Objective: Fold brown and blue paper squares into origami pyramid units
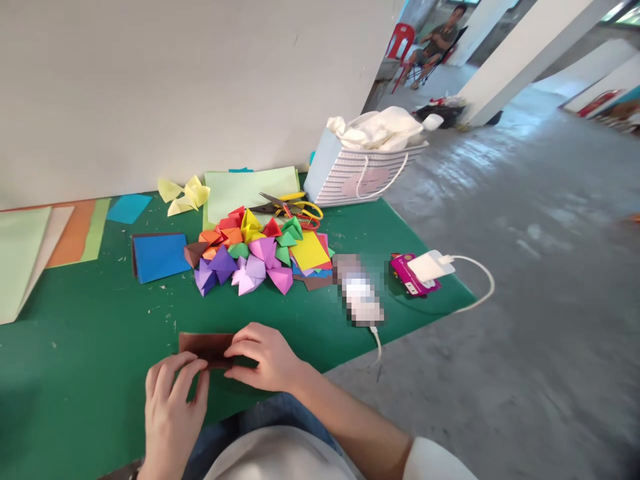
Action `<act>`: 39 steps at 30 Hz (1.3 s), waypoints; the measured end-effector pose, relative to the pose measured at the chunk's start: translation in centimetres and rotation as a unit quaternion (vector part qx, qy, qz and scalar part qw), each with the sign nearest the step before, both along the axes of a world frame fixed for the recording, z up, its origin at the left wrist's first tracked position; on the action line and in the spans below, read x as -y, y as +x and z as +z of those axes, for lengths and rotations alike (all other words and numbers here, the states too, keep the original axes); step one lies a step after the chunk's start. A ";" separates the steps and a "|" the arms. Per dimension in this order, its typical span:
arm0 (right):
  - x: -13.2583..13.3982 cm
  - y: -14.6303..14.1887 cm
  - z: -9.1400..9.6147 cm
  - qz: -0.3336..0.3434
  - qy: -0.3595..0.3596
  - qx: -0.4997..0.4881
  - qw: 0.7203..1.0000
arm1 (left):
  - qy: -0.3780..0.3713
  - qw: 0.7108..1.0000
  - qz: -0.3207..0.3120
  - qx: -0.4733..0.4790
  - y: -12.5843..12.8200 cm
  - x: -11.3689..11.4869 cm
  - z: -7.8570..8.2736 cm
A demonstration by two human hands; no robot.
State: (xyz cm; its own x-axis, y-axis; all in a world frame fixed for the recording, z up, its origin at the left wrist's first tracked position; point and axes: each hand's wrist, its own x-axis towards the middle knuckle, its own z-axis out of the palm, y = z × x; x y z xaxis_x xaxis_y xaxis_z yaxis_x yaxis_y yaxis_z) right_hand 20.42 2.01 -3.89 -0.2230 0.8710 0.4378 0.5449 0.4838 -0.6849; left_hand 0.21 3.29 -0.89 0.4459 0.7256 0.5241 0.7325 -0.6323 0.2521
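Observation:
A sheet of brown paper (207,342) lies at the near edge of the green table (90,360), its front part bent up toward me. My left hand (175,393) pinches its near left side between thumb and fingers. On the right side, my right hand (265,357) grips the same paper with thumb and fingertips. Part of the sheet is hidden behind my fingers. Beyond my hands sits a cluster of folded paper pieces (263,250) in red, orange, yellow, green, purple and pink. Left of the cluster are blue paper squares (163,258), with brown beneath.
Scissors (283,207) rest on pale green sheets (250,187) near a striped paper bag (365,173). A pixelated phone-like object (359,293) and a white charger on a purple box (416,273) trail cables at the right edge. A person (440,40) sits far back.

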 end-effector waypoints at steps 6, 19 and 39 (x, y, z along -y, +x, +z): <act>-0.1 -0.1 -0.2 0.000 0.041 0.071 0.997 | -0.036 0.998 0.001 0.050 -0.3 0.0 -1.3; 0.0 0.0 -0.1 -0.010 0.098 0.080 0.992 | -0.078 0.996 -0.017 0.050 -1.4 -0.2 -2.0; -0.4 -0.1 -0.5 -0.023 0.092 0.083 0.992 | -0.038 0.999 -0.031 0.003 -1.4 -0.4 -3.1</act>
